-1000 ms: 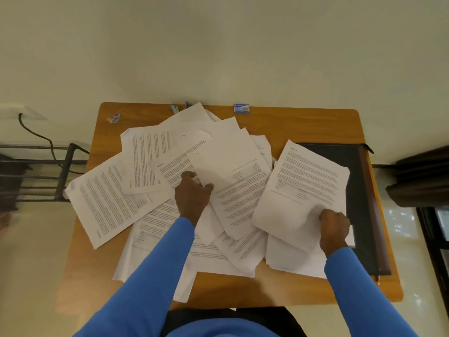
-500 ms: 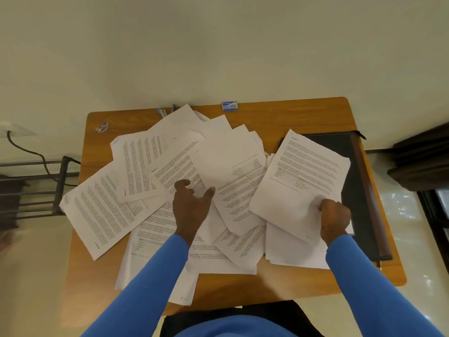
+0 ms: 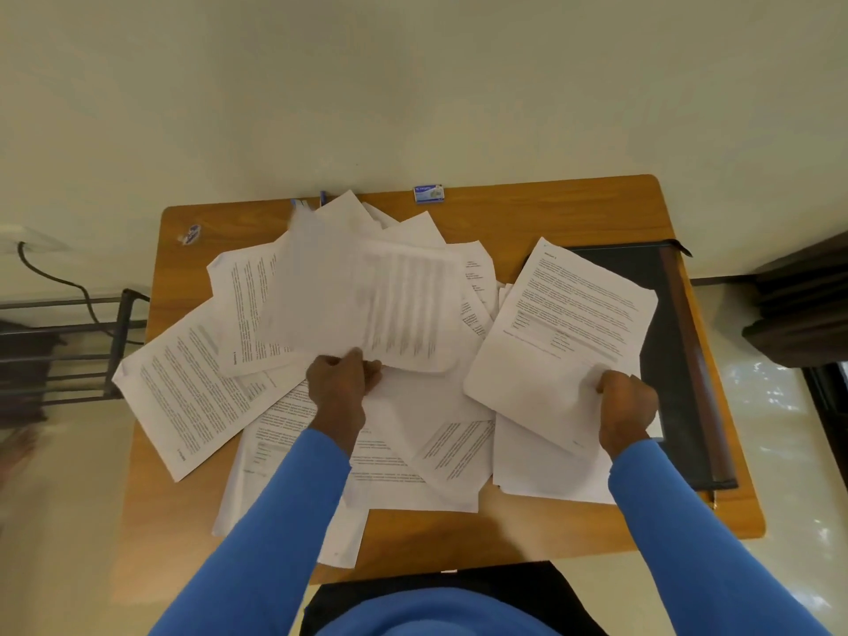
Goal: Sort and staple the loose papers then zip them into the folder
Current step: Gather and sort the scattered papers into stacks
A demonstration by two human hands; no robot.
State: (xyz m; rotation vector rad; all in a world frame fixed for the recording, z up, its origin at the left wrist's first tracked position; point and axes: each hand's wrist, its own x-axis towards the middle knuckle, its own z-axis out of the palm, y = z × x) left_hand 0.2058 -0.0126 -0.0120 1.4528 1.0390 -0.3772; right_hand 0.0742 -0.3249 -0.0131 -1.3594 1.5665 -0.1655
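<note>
Several loose printed papers (image 3: 183,387) lie scattered over a small wooden desk (image 3: 541,218). My left hand (image 3: 342,383) grips the near edge of a sheet (image 3: 367,305) and holds it lifted and blurred above the pile. My right hand (image 3: 626,406) pinches the near corner of another printed sheet (image 3: 569,323), raised over a small stack at the right. A black zip folder (image 3: 665,360) lies flat at the desk's right side, partly under that sheet. No stapler can be made out.
A small blue-and-white box (image 3: 429,194) sits at the desk's far edge against the wall. Blue pen ends (image 3: 322,198) poke out behind the papers. A small blue-white item (image 3: 190,235) lies at the far left corner. A metal rack (image 3: 69,342) stands left.
My left hand closed on a sheet from the middle of the pile and lifted it up and toward the left. The right hand keeps its hold on its sheet.
</note>
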